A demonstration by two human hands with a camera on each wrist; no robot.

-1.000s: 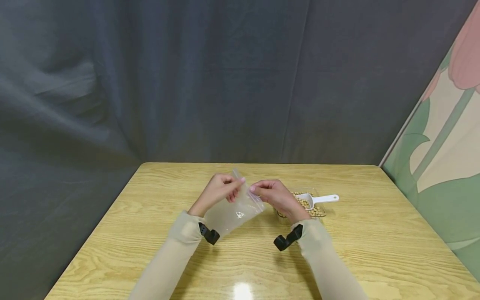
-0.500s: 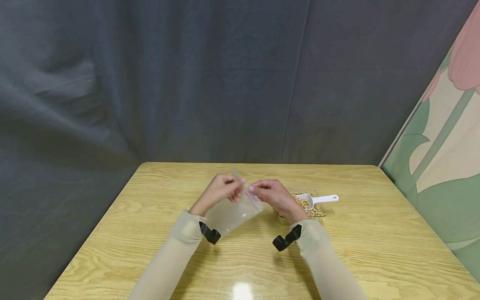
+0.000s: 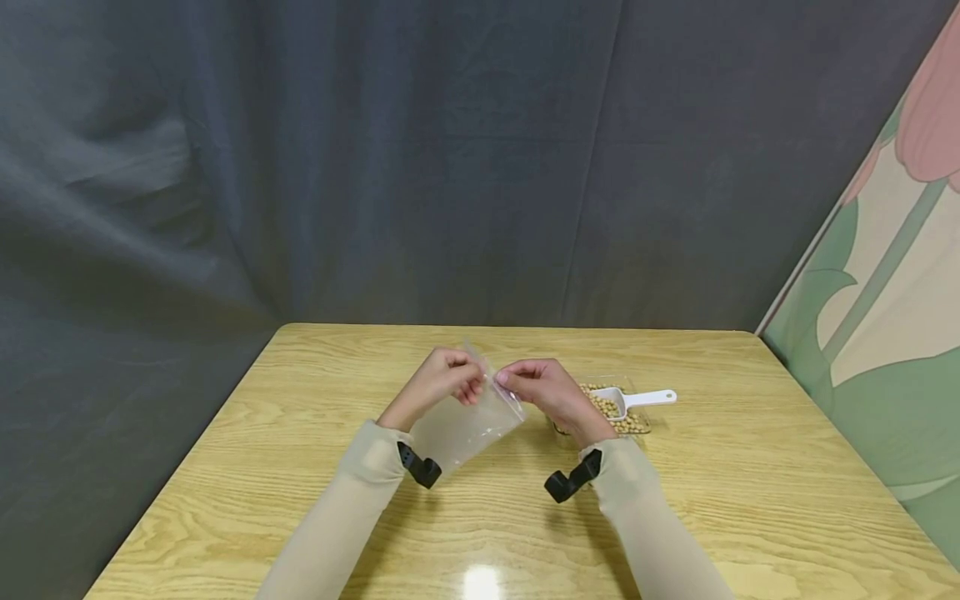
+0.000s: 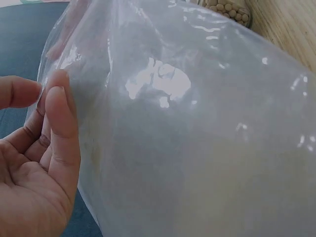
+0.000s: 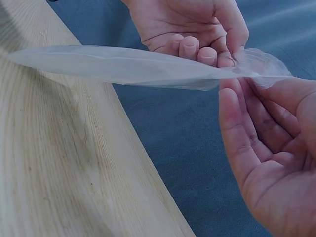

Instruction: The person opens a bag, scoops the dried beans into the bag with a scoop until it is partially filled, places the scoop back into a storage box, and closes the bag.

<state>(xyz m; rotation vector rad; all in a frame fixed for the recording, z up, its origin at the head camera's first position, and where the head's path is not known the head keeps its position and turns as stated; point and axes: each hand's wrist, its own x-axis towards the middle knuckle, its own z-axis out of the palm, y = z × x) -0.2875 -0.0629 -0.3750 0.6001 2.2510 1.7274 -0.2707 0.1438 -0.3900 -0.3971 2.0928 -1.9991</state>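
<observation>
A clear zip bag (image 3: 468, 429) hangs tilted between both hands above the table, its zip edge toward the upper right. My left hand (image 3: 448, 379) pinches it by that edge between thumb and fingers. The right hand (image 3: 547, 390) pinches the same edge a little further along, fingertips close to the left ones. Seen in the right wrist view, the bag (image 5: 123, 66) looks thin and slightly puffed, with no contents showing. In the left wrist view the bag (image 4: 207, 133) fills most of the picture, and the left hand (image 4: 44, 153) is at its side.
Behind the right wrist stands a clear container (image 3: 637, 427) of round beige beans. A white scoop (image 3: 651, 398) lies in it, handle pointing right. The wooden table (image 3: 750, 467) ends at a dark curtain (image 3: 450, 167), with a flower-patterned panel (image 3: 900, 333) on the right.
Both hands stay nearly in place with their pinch on the zip bag. The bag's top edge shifts slightly left, and the right fingertips move a touch left with it.
</observation>
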